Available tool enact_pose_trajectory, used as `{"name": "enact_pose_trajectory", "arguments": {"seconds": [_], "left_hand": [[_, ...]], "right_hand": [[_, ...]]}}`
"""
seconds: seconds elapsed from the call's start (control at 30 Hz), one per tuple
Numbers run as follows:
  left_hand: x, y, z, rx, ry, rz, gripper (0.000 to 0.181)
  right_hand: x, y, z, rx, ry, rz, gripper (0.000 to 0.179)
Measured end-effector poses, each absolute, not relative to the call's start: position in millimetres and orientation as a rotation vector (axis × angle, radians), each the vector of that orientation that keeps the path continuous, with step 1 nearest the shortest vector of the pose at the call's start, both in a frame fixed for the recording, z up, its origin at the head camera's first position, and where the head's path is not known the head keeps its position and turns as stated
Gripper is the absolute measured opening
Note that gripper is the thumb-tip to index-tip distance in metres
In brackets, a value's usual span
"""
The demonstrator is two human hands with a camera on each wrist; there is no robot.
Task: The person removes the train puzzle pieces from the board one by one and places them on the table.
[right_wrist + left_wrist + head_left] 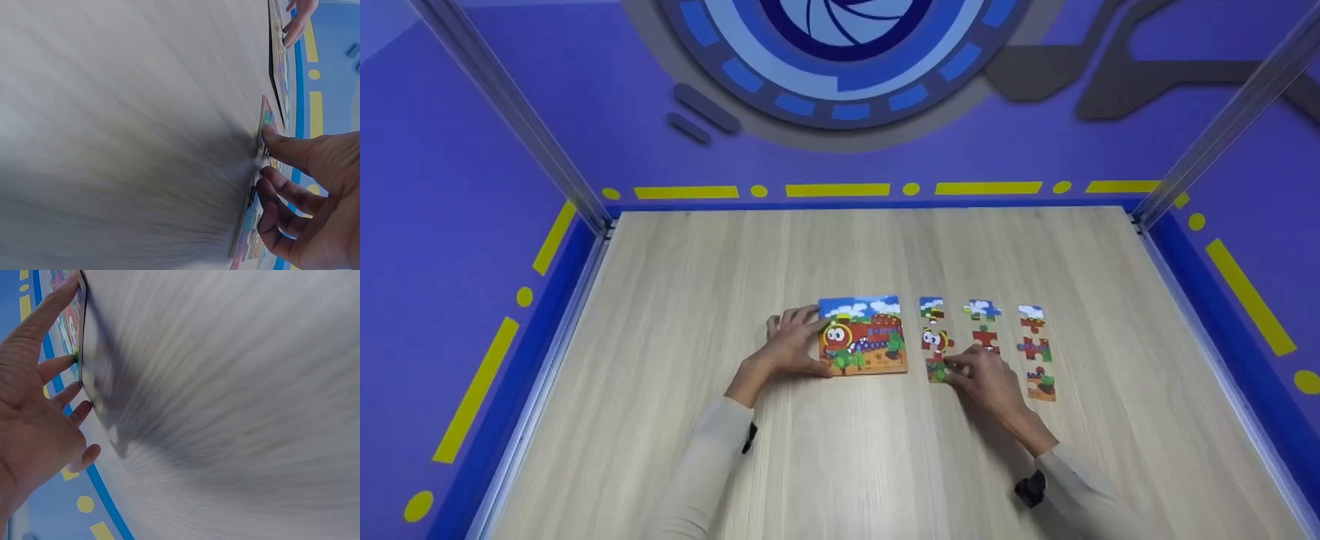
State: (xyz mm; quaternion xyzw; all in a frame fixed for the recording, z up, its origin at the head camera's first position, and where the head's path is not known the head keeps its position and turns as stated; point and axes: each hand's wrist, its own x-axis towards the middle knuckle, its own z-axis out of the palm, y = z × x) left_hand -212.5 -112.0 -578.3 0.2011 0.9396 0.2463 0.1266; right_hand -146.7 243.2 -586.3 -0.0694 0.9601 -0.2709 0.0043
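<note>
My left hand [791, 345] rests at the left edge of a square picture puzzle [862, 337] showing a red train with a face. Its spread, mostly straight fingers [53, 365] touch that edge, with the thumb at the near corner. Just right of the picture stands a column of loose jigsaw pieces. At its near end my right hand [988, 379] pinches the green-and-orange bottom piece [936, 372] by its right side. The thumb [271, 135] shows on the piece's edge in the right wrist view, other fingers curled beside it. Above it lies the piece with the train's eyes [933, 339].
Further right, a cloud piece [981, 309] and a red piece [984, 339] form a middle column, partly behind my right hand. A third column holds a cloud-top piece [1032, 315], a red piece [1035, 349] and a cactus piece [1041, 384]. Blue walls border the wooden table [720, 255].
</note>
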Motion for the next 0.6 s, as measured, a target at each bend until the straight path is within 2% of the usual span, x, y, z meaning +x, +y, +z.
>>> {"name": "enact_pose_trajectory", "arguments": {"seconds": [0.43, 0.6], "left_hand": [[-216, -118, -577, 0.596, 2.703, 0.794, 0.093], [-216, -130, -575, 0.56, 2.719, 0.774, 0.095]], "right_hand": [[-151, 249, -582, -0.199, 2.951, -0.932, 0.024], [-158, 261, -575, -0.277, 2.966, -0.98, 0.023]]}}
